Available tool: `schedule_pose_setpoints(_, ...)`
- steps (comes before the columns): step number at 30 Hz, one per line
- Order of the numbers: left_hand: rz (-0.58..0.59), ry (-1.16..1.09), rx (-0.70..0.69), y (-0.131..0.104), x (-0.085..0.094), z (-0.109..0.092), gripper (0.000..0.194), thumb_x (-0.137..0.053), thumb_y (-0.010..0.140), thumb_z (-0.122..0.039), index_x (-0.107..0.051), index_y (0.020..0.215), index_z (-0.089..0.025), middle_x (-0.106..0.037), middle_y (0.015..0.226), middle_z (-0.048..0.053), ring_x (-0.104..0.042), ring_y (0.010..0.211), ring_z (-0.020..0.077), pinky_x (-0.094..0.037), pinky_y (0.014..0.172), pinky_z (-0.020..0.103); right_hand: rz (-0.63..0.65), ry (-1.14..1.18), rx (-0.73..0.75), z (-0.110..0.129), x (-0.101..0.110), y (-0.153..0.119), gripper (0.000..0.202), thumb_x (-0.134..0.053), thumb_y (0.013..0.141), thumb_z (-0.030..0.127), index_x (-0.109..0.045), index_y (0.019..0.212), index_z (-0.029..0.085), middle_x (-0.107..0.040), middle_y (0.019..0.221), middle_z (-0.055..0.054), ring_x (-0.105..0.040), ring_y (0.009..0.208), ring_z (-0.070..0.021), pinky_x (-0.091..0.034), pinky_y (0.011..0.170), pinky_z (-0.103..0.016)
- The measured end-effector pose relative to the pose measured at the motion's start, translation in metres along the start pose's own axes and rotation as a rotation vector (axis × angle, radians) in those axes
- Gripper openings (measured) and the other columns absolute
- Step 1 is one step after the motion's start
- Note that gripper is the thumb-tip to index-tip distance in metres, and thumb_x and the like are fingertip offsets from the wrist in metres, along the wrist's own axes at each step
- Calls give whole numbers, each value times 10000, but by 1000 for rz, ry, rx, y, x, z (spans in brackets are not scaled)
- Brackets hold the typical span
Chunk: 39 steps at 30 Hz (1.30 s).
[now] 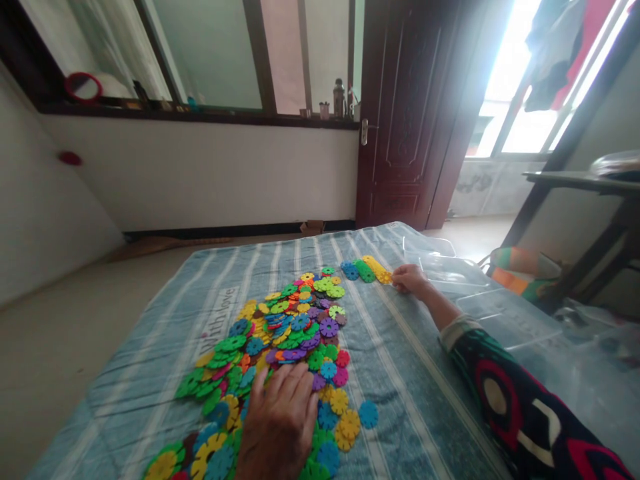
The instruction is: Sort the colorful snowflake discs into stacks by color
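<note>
The left hand (277, 420) lies back up on the near part of a large heap of notched plastic discs (300, 322), its fingers side by side and their tips bent down onto the pieces; whether it grips any beneath the palm cannot be told. The right hand (410, 279), reaching in from the right, has its fingers drawn together and touching the right end of the yellow row (375, 268); whether they are clamped on a disc there cannot be told

The heap spreads from the near left to the middle of a blue striped cloth (400, 373), with green, yellow, blue, purple, pink, red and orange pieces overlapping. One blue disc (369, 414) lies at its near right edge. Apart from the heap, beyond it to the right, overlapping discs lie in short rows: the blue row (349, 270) on the left, the green row (364, 271) next to it, then the yellow one

Clear plastic containers (453, 272) stand along the right side of the cloth, the far ones just beyond the right hand. Printed lettering (219, 320) shows on the cloth left of the heap. Past the far edge are a pale wall (240, 173) and a dark red door (405, 100)
</note>
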<state>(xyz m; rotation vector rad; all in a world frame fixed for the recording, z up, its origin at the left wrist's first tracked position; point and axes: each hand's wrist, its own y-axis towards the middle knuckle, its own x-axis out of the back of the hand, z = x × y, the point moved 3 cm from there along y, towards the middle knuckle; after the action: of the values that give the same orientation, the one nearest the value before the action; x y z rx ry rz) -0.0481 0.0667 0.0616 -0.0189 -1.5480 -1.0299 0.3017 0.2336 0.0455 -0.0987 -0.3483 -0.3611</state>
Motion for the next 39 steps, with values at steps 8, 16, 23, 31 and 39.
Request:
schedule_pose_setpoints(8,-70,-35,25,3,4,-5,191,-467,867,-218,-644,938,-221,-714,974,17,-609,918,219,-323,981,446,-155,-287,16,-4,-4,3,171,-597,654,126,-651,816,127,-592,535,12,-568,475,-103,-402,456,-180)
schedule_pose_setpoints(16,-78,-52,63,2,3,-7,215,-444,873,-230,-652,929,-216,-714,970,23,-603,928,234,-345,952,450,-215,-571,155,-3,-13,4,247,-687,618,233,-702,860,184,-662,792,-38,-606,803,-190,-427,682,-251)
schedule_pose_setpoints(23,-28,-35,33,0,2,-3,176,-494,859,-230,-640,956,-237,-707,1005,0,-600,955,218,-327,965,435,-202,-654,197,-4,-16,14,232,-694,637,260,-708,861,199,-674,819,-34,-604,828,-182,-415,697,-232)
schedule_pose_setpoints(31,-34,-35,56,-1,2,-4,195,-473,876,-245,-649,959,-232,-709,1026,18,-603,972,229,-342,953,443,-177,-674,206,1,-20,13,249,-692,624,283,-720,859,206,-693,824,-26,-622,796,-175,-425,671,-225)
schedule_pose_setpoints(39,32,-48,69,1,4,-8,178,-494,866,-218,-643,964,-227,-702,1042,20,-599,988,232,-344,962,469,-161,-659,206,4,-20,2,243,-670,659,291,-720,872,185,-697,833,-48,-619,808,-182,-420,672,-232)
